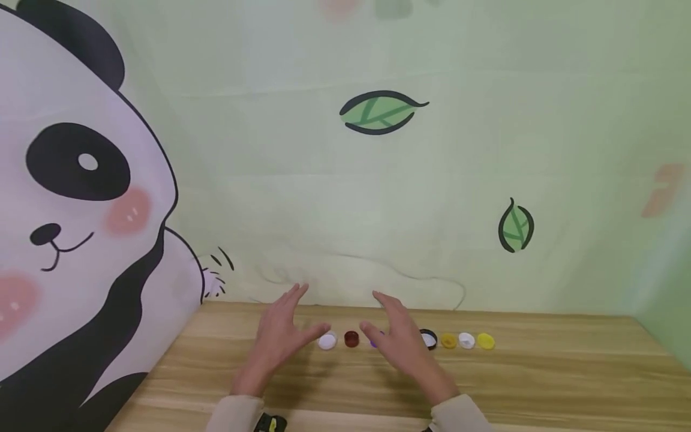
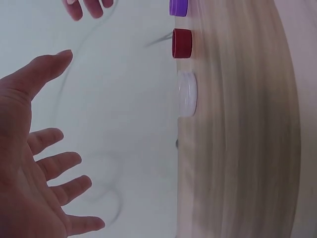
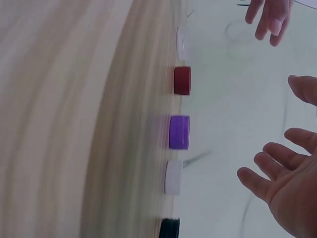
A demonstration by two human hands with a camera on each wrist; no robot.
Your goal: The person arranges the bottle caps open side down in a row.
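Observation:
Several bottle caps lie in a row on the wooden table. Both hands are raised above the row, fingers spread, holding nothing. My left hand (image 1: pixel 279 332) is nearest to a clear white cap (image 1: pixel 327 341) at the row's left end. Beside that cap is a dark red cap (image 1: pixel 351 339). My right hand (image 1: pixel 399 336) overlaps a purple cap (image 3: pixel 179 132) in the head view and hides most of it. A white cap (image 3: pixel 173 177) next to the purple one shows in the right wrist view. Right of this hand lies a black-rimmed cap (image 1: pixel 429 339).
Further right along the row are an orange-yellow cap (image 1: pixel 448 341), a white cap (image 1: pixel 466 341) and a bright yellow cap (image 1: pixel 486 341). The wood-grain table (image 1: pixel 567 372) ends at a pale green wall cloth (image 1: pixel 302 150) printed with a panda and leaves.

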